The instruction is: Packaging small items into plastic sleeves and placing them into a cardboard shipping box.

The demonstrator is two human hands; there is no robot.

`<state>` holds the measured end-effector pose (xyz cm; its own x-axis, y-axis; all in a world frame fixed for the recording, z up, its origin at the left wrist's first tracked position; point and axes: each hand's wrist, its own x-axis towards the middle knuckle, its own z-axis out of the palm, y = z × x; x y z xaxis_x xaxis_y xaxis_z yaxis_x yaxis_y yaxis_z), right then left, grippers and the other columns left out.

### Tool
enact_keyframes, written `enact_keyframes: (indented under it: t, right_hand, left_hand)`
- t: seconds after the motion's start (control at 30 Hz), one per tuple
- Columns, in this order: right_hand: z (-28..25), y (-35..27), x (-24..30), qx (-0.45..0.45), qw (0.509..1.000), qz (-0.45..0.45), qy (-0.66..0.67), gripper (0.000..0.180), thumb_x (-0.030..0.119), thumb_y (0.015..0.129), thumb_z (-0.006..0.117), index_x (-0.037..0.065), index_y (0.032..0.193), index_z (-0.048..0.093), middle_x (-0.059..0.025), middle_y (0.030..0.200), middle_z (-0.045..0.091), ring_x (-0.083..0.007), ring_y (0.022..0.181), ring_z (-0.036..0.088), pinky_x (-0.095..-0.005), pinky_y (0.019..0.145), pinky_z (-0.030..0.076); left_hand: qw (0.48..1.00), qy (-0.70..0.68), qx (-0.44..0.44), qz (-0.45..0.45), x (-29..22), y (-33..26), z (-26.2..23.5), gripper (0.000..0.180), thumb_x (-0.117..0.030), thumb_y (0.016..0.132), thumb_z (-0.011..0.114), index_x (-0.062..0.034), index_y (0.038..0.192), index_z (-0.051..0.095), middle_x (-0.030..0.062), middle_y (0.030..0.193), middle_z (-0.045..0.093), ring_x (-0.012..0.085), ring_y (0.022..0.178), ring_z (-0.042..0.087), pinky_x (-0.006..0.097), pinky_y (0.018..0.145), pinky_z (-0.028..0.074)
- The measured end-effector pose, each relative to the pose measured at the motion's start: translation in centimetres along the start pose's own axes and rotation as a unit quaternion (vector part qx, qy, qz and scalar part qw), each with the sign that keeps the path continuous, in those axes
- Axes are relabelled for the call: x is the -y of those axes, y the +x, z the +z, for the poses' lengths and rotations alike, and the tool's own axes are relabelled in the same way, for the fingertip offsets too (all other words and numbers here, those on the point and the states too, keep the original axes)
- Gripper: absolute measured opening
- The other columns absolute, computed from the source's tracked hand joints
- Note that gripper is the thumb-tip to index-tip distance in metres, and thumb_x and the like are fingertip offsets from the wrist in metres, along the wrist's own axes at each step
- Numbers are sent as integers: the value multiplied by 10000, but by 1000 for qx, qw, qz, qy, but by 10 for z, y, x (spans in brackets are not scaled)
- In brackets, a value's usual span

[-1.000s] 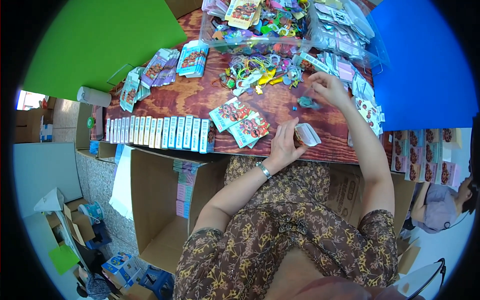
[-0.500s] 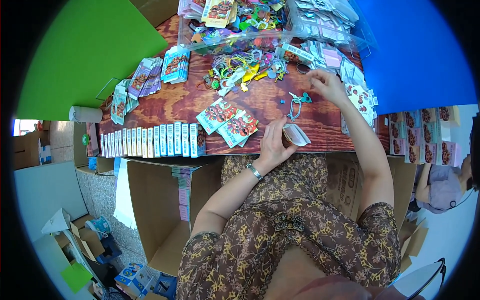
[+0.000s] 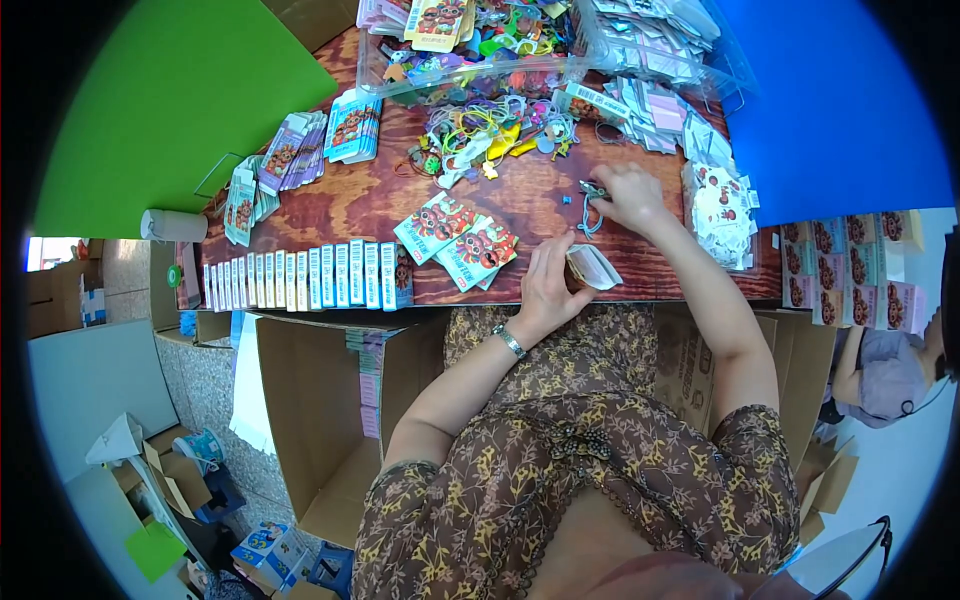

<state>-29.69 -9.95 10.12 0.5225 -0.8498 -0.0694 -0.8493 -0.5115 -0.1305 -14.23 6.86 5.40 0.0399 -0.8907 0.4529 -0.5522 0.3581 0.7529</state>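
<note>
At the table's near edge my left hand (image 3: 548, 288) is closed around a small open carton (image 3: 594, 268), its pale opening facing up and to the right. My right hand (image 3: 632, 198) is just beyond it, fingertips pinching a teal trinket with a light-blue cord (image 3: 588, 222) that lies on the wood. My fingers cover most of the trinket. Close by sits a tiny blue piece (image 3: 567, 200). Two flat printed cartons (image 3: 478, 252) overlap to the left of my left hand.
A row of upright small boxes (image 3: 300, 280) lines the front left edge. Flattened cartons (image 3: 352, 128) stand in stacks behind. Tangled corded trinkets (image 3: 490, 140) lie before a clear bin (image 3: 480, 78). Sticker sheets (image 3: 720, 215) are piled right. An open cardboard box (image 3: 310, 420) stands below.
My right hand has come down and nearer from the sachet pile onto the corded trinket and taken hold of it. My left hand stays put with the carton.
</note>
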Motion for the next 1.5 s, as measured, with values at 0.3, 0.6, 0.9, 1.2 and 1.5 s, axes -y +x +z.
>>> enact_keyframes:
  t: [0.3,0.6,0.9,1.2,1.5]
  right_hand:
    - [-19,12,-24,-40,987,-7,158,140,149,863,657,75,972,704,-105,873,725,-265,826,700,-410,754,541]
    - [-39,4,-46,122,961,-2,248,226,141,904,727,46,1102,679,-33,836,661,-110,739,603,-311,659,495]
    - [26,1,-62,3,987,-82,137,345,131,818,819,54,1083,612,-127,963,681,-261,855,679,-402,721,538]
    - [-51,-15,-47,90,854,49,511,187,111,937,737,34,1059,617,2,830,638,-63,706,621,-247,605,509]
    - [-108,-44,30,67,845,1,531,225,85,947,709,-2,1130,612,-30,943,655,-87,816,652,-270,721,556]
  left_hand:
    - [1000,-15,1,-20,0,2,0,853,-133,650,852,2,1389,448,220,1268,582,406,1153,579,469,966,494]
    - [1000,-3,-5,-17,-2,5,2,848,-126,650,837,6,1390,445,228,1248,585,409,1146,579,466,964,493]
    - [1000,-4,-3,-19,-6,7,3,838,-150,656,855,10,1376,457,223,1219,596,407,1109,590,468,941,496]
    - [996,46,-5,-81,-5,16,7,850,-252,681,899,-14,1370,463,198,1173,607,391,1044,595,474,895,497]
    - [992,56,-10,-109,-11,31,13,883,-321,708,898,-9,1390,431,194,1193,588,400,1071,566,483,891,497]
